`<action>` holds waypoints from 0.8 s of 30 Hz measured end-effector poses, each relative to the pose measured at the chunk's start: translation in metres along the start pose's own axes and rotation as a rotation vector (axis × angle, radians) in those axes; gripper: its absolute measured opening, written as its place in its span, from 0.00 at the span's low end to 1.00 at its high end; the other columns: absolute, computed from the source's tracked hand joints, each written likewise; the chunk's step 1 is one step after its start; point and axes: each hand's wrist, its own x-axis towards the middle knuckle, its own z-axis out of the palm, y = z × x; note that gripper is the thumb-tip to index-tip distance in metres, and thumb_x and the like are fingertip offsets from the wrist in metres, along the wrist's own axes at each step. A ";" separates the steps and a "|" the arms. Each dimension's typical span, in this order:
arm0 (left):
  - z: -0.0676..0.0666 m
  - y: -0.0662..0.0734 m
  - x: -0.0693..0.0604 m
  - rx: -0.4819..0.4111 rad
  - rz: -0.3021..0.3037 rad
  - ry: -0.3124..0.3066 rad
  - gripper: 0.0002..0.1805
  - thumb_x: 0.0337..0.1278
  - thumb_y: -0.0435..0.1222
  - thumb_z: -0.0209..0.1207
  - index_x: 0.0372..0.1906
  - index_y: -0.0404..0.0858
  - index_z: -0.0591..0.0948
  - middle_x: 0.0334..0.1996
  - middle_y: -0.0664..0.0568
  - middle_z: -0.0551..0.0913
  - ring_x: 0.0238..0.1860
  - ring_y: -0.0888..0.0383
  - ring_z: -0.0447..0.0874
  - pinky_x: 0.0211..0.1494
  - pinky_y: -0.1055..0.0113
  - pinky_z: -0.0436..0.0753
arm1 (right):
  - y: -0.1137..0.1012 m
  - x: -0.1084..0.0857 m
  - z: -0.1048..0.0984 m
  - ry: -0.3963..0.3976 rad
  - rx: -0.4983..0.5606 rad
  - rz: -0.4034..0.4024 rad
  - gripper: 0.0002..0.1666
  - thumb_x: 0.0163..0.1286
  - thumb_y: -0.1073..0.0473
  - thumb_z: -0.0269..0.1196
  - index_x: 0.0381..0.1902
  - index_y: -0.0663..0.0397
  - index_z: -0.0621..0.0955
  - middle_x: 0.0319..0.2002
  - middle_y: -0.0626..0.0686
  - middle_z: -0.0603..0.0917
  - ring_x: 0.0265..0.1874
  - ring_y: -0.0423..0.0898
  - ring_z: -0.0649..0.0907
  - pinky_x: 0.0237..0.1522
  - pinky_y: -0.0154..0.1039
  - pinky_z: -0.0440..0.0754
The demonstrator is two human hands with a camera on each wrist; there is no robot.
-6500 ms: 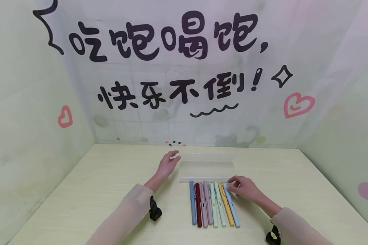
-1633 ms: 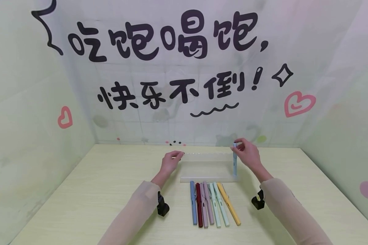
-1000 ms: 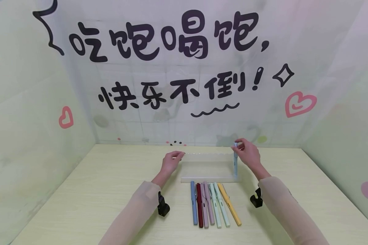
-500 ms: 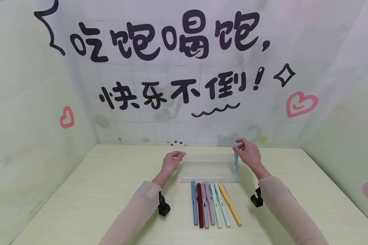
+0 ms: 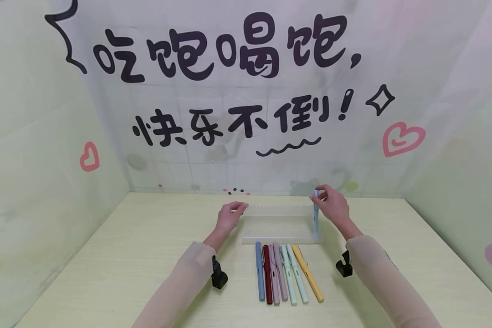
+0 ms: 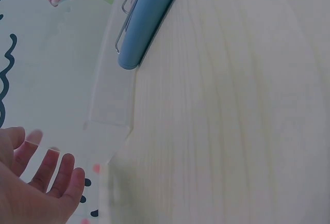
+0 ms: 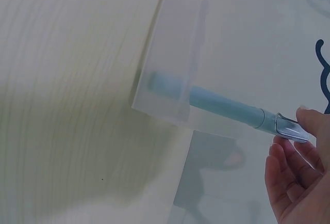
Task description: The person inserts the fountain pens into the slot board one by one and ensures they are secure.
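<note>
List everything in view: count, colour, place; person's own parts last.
Wood-grain table: one, pale yellow, beneath everything.
Long translucent plastic rack: one, whitish, on the table.
Slim light blue pen: one, upright at the rack's right end.
Slim blue pen, dark red pen, lilac pens, mint pens, yellow pen: one, one, two, two, one, lying left to right before the rack.
Pale printed backdrop: three sides, black lettering, pink hearts, around the table.
Black wrist cameras: two, at the cuffs.
Beige sleeves: two, on the forearms.
Left hand: one, pinching the rack's left end.
Right hand: one, pinching the light blue pen.
</note>
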 end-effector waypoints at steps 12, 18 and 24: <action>0.000 0.001 -0.001 -0.002 0.002 0.000 0.15 0.58 0.41 0.53 0.42 0.35 0.80 0.33 0.49 0.79 0.37 0.54 0.76 0.37 0.63 0.75 | 0.003 -0.007 -0.011 0.027 0.005 -0.016 0.23 0.61 0.50 0.58 0.49 0.60 0.73 0.35 0.57 0.81 0.33 0.52 0.79 0.27 0.43 0.74; 0.000 0.001 0.000 -0.007 -0.003 -0.003 0.15 0.59 0.42 0.52 0.42 0.35 0.80 0.35 0.45 0.79 0.37 0.53 0.76 0.37 0.63 0.75 | 0.006 -0.014 -0.014 0.101 0.015 -0.071 0.20 0.60 0.52 0.59 0.43 0.62 0.76 0.30 0.56 0.80 0.29 0.50 0.78 0.25 0.41 0.72; 0.000 0.001 0.000 -0.005 -0.015 0.000 0.15 0.58 0.42 0.53 0.42 0.35 0.80 0.33 0.48 0.79 0.37 0.54 0.76 0.37 0.64 0.75 | 0.007 -0.024 -0.011 0.097 0.052 -0.095 0.14 0.60 0.54 0.60 0.35 0.60 0.76 0.23 0.51 0.76 0.23 0.46 0.74 0.24 0.38 0.68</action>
